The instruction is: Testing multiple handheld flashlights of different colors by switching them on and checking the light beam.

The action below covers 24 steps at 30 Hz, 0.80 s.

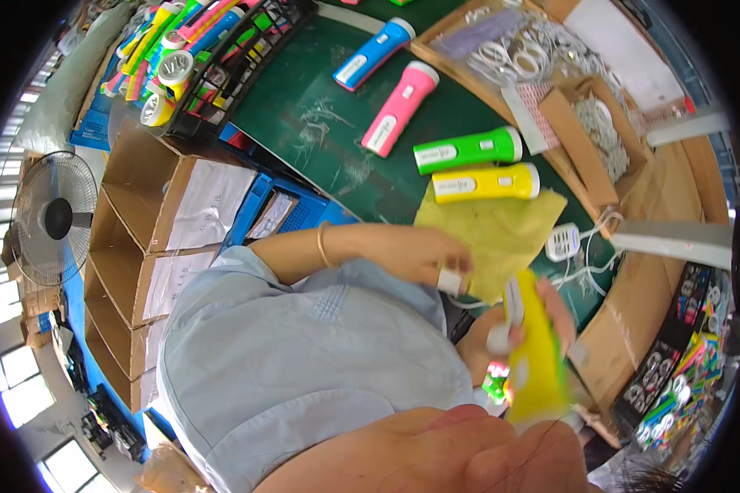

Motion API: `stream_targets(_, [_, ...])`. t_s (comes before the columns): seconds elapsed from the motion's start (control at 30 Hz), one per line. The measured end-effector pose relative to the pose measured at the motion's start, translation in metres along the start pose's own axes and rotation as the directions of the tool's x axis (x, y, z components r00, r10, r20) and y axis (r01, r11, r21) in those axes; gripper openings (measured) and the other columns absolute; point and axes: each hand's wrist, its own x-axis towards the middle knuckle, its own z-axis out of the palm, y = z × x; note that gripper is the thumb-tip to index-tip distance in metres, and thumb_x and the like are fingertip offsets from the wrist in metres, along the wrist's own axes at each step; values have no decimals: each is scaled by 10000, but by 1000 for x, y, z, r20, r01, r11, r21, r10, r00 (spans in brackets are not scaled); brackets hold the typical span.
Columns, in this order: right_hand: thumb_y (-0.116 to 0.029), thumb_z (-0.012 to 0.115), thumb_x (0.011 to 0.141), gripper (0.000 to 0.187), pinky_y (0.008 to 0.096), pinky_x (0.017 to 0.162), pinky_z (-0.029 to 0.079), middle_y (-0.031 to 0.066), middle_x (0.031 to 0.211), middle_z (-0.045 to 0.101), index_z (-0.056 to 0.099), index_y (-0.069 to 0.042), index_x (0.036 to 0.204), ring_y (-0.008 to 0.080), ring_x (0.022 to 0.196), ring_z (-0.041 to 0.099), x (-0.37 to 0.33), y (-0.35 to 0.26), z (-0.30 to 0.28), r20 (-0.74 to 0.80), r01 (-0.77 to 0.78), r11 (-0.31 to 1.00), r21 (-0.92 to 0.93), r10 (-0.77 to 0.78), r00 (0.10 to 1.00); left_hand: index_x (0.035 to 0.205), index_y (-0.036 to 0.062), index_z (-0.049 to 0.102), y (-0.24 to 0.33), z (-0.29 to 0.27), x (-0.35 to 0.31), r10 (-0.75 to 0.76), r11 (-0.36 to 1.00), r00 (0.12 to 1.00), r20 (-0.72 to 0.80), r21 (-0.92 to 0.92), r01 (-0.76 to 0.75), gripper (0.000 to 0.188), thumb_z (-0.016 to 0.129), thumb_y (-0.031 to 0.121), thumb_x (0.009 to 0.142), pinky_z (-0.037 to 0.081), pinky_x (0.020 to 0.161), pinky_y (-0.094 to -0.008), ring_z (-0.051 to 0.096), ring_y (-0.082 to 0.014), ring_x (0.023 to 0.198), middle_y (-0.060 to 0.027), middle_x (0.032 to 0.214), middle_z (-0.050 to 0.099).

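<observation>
Right now 4 loose flashlights lie on the green mat [321,115], all beyond the hands: 1 blue [373,53], 1 pink [400,108], 1 green [467,150], 1 yellow flashlight [486,182], the last one nearest, just past the cloth. A 5th, the yellow torch [536,349], is in the grip itself. 1 yellow cloth [495,230]. 1 black wire basket [222,57] sits far off to the left w/ many more coloured flashlights, too many to count. 1 white charger plug [562,241] w/ cable lies just right of the cloth. Open cardboard boxes [551,74] w/ white cords stand beyond and to the right; 3 stacked cartons [152,238] sit left of the left arm, a blue crate [284,209] beside them, 1 floor fan [53,218] further left. Workshop room, bright windows along the left rim. Left hand [423,255] reaches across the body, forearm level, gold bangle at the wrist, white tape on a finger, fingers pinched closed on the cloth's near edge. Right hand [501,333] sits just below it, closed round the yellow torch, which points down toward the body; taped thumb on top. The cloth hangs directly over the torch's upper end, touching or nearly so, can't tell which.
</observation>
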Motion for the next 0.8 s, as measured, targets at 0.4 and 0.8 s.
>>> stream_targets(0.4, [-162,666,752,558,332,866,423,150,1217,476,423,24,1218,202,1032,505,67,-20,3,25,-115,874,473,118,993,1040,75,570,48,-59,22,835,349,434,-337,936,56,454,676,7,603,495,678,-333,571,-263,829,-96,900,573])
stream_targets(0.8, [-83,565,818,448,328,839,447,148,1168,513,438,20,1235,215,1051,516,65,-21,-4,91,-163,903,398,138,986,1004,1,512,172,-114,-16,874,123,420,-243,948,294,383,618,18,636,449,695,-344,521,-292,795,-131,839,516])
